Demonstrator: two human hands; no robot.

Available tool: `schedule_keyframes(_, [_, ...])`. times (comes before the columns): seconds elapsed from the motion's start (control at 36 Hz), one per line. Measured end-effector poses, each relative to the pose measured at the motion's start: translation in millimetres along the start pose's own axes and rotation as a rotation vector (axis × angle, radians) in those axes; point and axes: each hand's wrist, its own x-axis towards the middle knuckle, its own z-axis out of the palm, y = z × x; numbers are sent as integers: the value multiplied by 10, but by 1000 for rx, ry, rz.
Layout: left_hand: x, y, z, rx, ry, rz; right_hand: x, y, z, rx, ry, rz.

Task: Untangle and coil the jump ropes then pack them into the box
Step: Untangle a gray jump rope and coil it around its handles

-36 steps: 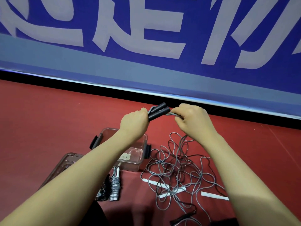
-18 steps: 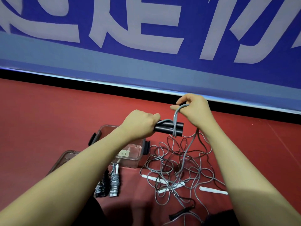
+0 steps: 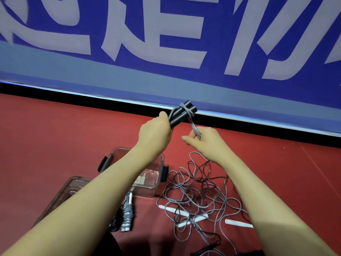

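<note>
The left hand (image 3: pixel 155 133) is clenched round a pair of black cylindrical jump-rope handles (image 3: pixel 181 114), raised above the red floor (image 3: pixel 55 137). The right hand (image 3: pixel 203 140) pinches the thin grey cord (image 3: pixel 195 129) wrapped once around them. The cord looks light, limp and springy, likely to loosen unless kept taut; the rigid handles are the sure hold. The clear plastic box (image 3: pixel 156 183) sits open below, beside the remaining tangled grey ropes (image 3: pixel 201 196).

Open red floor (image 3: pixel 55 135) left; tangled ropes (image 3: pixel 199 196) crowding right of clear box (image 3: pixel 156 183).
</note>
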Motion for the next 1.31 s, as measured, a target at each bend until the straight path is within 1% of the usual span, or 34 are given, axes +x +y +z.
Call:
schedule_keyframes(0.11, [20,-92,112,98,-45,-68,-29,-100,2,-6,-63,-56])
schedule_keyframes(0.22, [10,-162,170,206,-97,-61,-39,-155,-42,-40,-32,-120])
schedule_keyframes(0.31, [3,-199,196,251,-115,-6,-42,-154,-80,-167,75,-198])
schedule_keyframes(0.36, [-19,-219,211,271,-141,44,-55,-164,-102,-231,172,-296])
schedule_keyframes(0.42, [-39,-230,225,307,-177,133,-54,-174,-103,-112,251,-335])
schedule_keyframes(0.5, [-75,-213,226,359,-216,308,-26,-196,-104,108,298,-197])
schedule_keyframes(0.56, [-102,-195,207,413,-227,419,24,-155,-110,155,289,-92])
schedule_keyframes(0.61, [-117,-182,185,440,-233,503,72,-90,-122,171,289,-30])
schedule_keyframes(0.64, [-122,-185,185,433,-210,541,88,-61,-123,185,277,-6])
schedule_keyframes(0.72, [-147,-192,157,309,-51,722,111,10,-119,233,213,56])
schedule_keyframes(0.81, [-142,-221,117,145,48,787,120,94,-101,271,172,101])
schedule_keyframes(0.89, [-129,-206,99,63,200,839,99,107,-77,285,134,116])
schedule_keyframes(0.97, [-112,-160,70,34,293,817,86,110,-83,323,107,123])
schedule_keyframes(1.0, [-109,-146,60,5,305,789,70,112,-92,290,78,109])
schedule_keyframes(1.06, [-119,-97,43,-46,307,717,37,119,-96,190,31,88])
schedule_keyframes(1.11, [-126,-62,52,-86,313,603,6,69,-63,190,39,77])
schedule_keyframes(1.17, [-138,-9,47,-135,265,447,38,50,2,197,83,43])
schedule_keyframes(1.22, [-152,55,12,-194,111,265,66,17,52,173,91,24])
schedule_keyframes(1.25, [-147,73,11,-212,83,204,74,9,69,197,87,24])
schedule_keyframes(1.31, [-140,110,17,-228,47,137,64,-11,68,224,85,8])
